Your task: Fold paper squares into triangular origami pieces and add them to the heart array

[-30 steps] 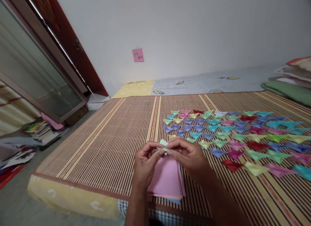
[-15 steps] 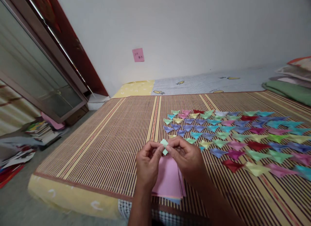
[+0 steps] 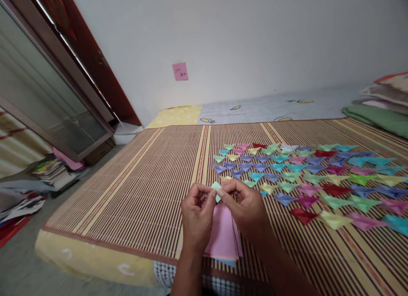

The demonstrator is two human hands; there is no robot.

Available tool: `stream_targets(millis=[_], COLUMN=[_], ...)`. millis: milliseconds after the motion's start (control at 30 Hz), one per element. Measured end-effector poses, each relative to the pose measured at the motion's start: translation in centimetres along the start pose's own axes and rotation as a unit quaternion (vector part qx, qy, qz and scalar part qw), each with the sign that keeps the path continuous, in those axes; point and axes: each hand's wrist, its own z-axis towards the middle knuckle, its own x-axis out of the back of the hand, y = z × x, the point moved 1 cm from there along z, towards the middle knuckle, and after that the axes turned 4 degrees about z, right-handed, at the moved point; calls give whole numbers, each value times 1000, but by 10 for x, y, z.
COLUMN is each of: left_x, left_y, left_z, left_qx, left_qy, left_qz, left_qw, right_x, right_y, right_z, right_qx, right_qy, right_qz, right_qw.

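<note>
Between my two hands is a small light green folded paper (image 3: 216,187), its top corner pointing up. My left hand (image 3: 199,211) pinches its left side with thumb and fingers. On the right side, my right hand (image 3: 244,202) grips it the same way. Just below the hands lies a stack of square paper (image 3: 221,236), pink on top with other colours at its lower edge. Several rows of folded paper pieces (image 3: 304,215) in many colours spread over the mat to the right.
A striped bamboo mat (image 3: 137,190) covers the bed. Folded cloths (image 3: 378,119) are piled at the far right. A pink note (image 3: 180,71) is on the wall. Books (image 3: 52,173) stand left, beside a glass-panelled door (image 3: 54,88).
My left hand has shifted slightly to the right and turned more upright. The green paper stays pinched between both hands, and the view has moved a little.
</note>
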Motion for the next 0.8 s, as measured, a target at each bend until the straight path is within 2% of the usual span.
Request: stream_targets(millis=[267,367,433,500,600,667,800], left_x=[-5,-6,-6,-4,0,2,1], left_y=[-1,-1,-1,0,2,3,3], left_z=[-2,-1,1,4,5,5,3], left_qx=[10,37,66,86,79,68,62], left_qy=[17,20,3,-32,-65,-56,-37], left_qz=[-15,-70,-111,-115,-83,-65,-47], left_qw=[1000,997,992,989,991,994,996], right_x=[0,-1,-1,-1,-1,-1,2], right_y=[6,8,8,8,7,7,7], right_z=[1,1,1,1,0,0,3], right_qx=[-13,-27,-35,-42,-59,-77,-97], right_qy=[30,45,44,37,32,19,-57], right_qz=[17,36,42,44,48,56,46], right_qw=[999,998,998,997,997,995,993])
